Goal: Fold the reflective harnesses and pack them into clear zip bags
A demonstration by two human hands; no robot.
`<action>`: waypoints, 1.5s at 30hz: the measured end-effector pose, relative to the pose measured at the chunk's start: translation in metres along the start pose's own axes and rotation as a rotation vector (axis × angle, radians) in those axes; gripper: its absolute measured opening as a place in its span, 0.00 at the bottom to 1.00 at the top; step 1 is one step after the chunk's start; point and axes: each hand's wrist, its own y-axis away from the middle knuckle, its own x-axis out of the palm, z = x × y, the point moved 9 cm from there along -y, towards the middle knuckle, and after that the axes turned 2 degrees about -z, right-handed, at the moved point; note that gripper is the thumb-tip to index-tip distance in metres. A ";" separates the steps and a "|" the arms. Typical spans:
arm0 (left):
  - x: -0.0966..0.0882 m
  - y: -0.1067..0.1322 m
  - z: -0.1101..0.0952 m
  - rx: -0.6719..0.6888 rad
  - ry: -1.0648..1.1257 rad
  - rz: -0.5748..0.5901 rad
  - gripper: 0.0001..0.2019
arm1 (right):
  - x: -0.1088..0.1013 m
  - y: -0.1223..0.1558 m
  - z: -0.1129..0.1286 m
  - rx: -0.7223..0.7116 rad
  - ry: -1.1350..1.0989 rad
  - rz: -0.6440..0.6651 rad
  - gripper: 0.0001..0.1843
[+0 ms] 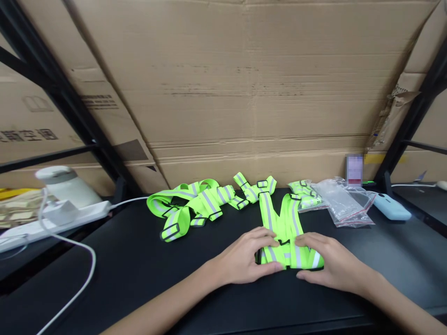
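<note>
A neon-green reflective strap vest [288,253] with grey stripes and black buckles lies on the black table, its lower part folded into a flat bundle. Two of its straps stretch away from me toward the back. My left hand [253,256] grips the bundle's left side, thumb along the near edge and fingers on top. On the right side, my right hand [324,260] holds it likewise, thumb low at the near edge and fingertips on the strap. The undersides of the straps are hidden.
Behind lie loose green reflective straps [209,200], a smaller strap piece [253,191], a bagged green strap set [307,194], clear zip bags [344,202], a phone [354,170] and a light-blue device [391,207]. At left are a white power strip [84,215] and cable. Cardboard [244,93] walls the back.
</note>
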 end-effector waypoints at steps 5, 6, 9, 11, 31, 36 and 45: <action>0.002 0.004 -0.001 0.006 0.095 -0.018 0.27 | -0.006 -0.001 0.006 -0.012 -0.011 0.008 0.21; 0.001 0.004 -0.002 0.002 0.121 -0.026 0.23 | -0.008 -0.002 0.009 -0.019 -0.025 0.017 0.19; -0.001 0.003 -0.004 -0.010 0.187 -0.035 0.14 | -0.010 -0.008 0.018 -0.038 -0.136 0.062 0.12; -0.002 0.001 -0.004 -0.024 0.224 -0.030 0.09 | -0.010 -0.014 0.023 -0.049 -0.227 0.088 0.13; -0.002 0.005 0.010 0.014 0.080 -0.041 0.22 | 0.001 -0.011 0.013 -0.206 0.053 -0.125 0.18; -0.005 0.008 0.010 0.038 0.094 -0.018 0.33 | -0.002 -0.006 0.019 -0.166 0.018 -0.098 0.31; -0.011 -0.010 0.015 -0.059 0.138 -0.093 0.17 | -0.009 -0.016 -0.002 0.127 -0.174 -0.135 0.16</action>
